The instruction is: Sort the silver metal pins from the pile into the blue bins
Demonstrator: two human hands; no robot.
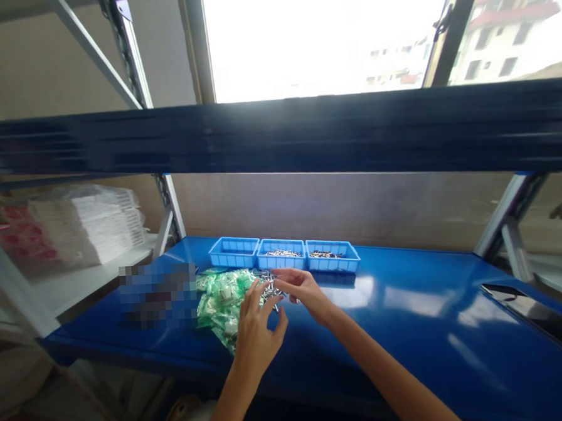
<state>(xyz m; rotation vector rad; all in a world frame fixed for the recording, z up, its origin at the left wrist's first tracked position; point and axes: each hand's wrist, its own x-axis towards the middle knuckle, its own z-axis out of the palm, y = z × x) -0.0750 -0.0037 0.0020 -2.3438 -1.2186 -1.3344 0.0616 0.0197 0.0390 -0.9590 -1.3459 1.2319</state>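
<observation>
My left hand (258, 330) is over the near side of a pile of small metal screws or similar fasteners (270, 289). Its fingers are curved and its thumb stands apart, with nothing visible between them. From the right, my right hand (305, 292) reaches over the same pile, thumb and fingers drawn together at the tips. Whatever it may pinch is too small to make out. Green-tinted plastic bags (226, 289) with small pale contents lie heaped beside the pile, partly behind my left hand.
Behind the pile stand a left blue bin (234, 261), a middle bin (281, 264) and a right bin (333, 266); the latter two hold metal pieces. A phone-like dark slab (534, 313) lies right on the blue tabletop (411, 348). A blue beam (277, 138) crosses above.
</observation>
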